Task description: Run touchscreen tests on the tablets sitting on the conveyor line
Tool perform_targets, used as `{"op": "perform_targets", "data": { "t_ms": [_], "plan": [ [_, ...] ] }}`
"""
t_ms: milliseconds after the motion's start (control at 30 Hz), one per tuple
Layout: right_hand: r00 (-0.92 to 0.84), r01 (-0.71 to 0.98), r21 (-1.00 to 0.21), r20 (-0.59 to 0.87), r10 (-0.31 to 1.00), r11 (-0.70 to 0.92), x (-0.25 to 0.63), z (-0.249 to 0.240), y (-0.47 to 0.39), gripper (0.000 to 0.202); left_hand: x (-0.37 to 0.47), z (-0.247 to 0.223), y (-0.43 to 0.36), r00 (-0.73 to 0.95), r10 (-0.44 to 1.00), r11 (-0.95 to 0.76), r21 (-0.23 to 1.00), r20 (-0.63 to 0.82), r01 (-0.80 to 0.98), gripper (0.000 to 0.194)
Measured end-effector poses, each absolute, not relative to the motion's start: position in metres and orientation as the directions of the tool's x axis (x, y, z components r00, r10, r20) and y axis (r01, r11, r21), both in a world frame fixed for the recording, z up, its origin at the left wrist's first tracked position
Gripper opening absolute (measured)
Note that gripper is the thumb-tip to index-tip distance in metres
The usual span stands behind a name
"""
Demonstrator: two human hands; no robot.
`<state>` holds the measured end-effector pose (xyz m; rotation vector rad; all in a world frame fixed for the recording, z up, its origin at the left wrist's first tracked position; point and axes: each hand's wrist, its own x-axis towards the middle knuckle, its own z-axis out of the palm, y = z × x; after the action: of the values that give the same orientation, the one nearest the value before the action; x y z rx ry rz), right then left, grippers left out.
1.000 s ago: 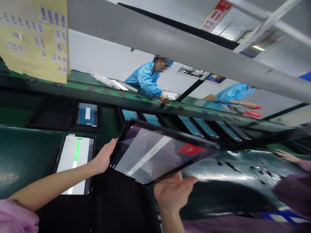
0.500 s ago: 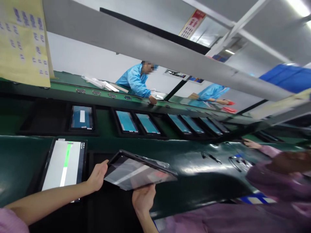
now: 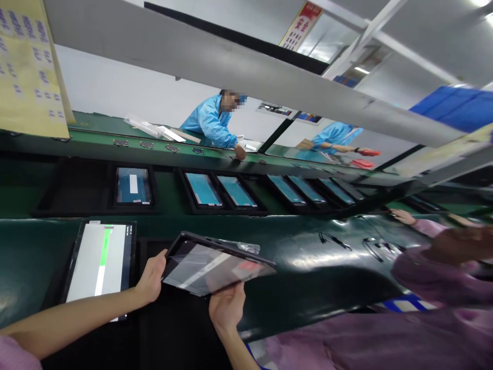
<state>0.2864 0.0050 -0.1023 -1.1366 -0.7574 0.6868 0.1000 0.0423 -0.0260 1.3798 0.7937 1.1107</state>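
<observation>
A dark tablet (image 3: pixel 215 264) with a glossy, reflective screen is held tilted above the bench. My left hand (image 3: pixel 153 276) grips its left edge, and my right hand (image 3: pixel 228 307) holds its lower edge from beneath. Clear film shows along the far side of the tablet. To the left, a second tablet (image 3: pixel 87 262) with a lit screen, showing a green and white bar, lies on the bench beside a black tray (image 3: pixel 169 329). My left forearm passes over the near part of that lit tablet.
Beyond the bench (image 3: pixel 300 252), black trays on a green line hold several tablets (image 3: pixel 202 189) with blue screens. Black cables (image 3: pixel 334 240) lie to the right. A person in a pink sleeve (image 3: pixel 431 272) is at the right; people in blue (image 3: pixel 211 121) work across the line.
The view has shifted slightly. The held tablet and both hands appear a little further left, with the grip unchanged. At the far right, the reaching hand of the person in pink has moved slightly.
</observation>
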Motion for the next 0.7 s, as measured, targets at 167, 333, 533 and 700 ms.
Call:
{"op": "perform_targets", "data": {
  "t_ms": [167,333,533,700],
  "plan": [
    [0.601,-0.071,-0.976,0.125,0.789,0.208,0.284,-0.1,0.011,0.048,0.101,-0.026,0.048,0.292,0.949,-0.078,0.985,0.12,-0.152,0.067],
    [0.533,0.056,-0.991,0.132,0.836,0.12,0.28,-0.084,0.008,0.063,0.104,-0.023,0.053,0.257,0.965,-0.011,0.984,0.057,-0.176,0.064],
    [0.518,0.159,-0.985,0.143,0.843,0.069,0.271,-0.065,0.008,0.083,0.105,-0.022,0.059,0.225,0.974,0.055,0.984,-0.016,-0.171,0.074],
    [0.507,0.094,-0.99,0.139,0.851,0.105,0.299,-0.054,0.012,0.058,0.111,0.001,0.049,0.22,0.97,0.141,0.973,-0.1,-0.181,0.077]
  ]
}}
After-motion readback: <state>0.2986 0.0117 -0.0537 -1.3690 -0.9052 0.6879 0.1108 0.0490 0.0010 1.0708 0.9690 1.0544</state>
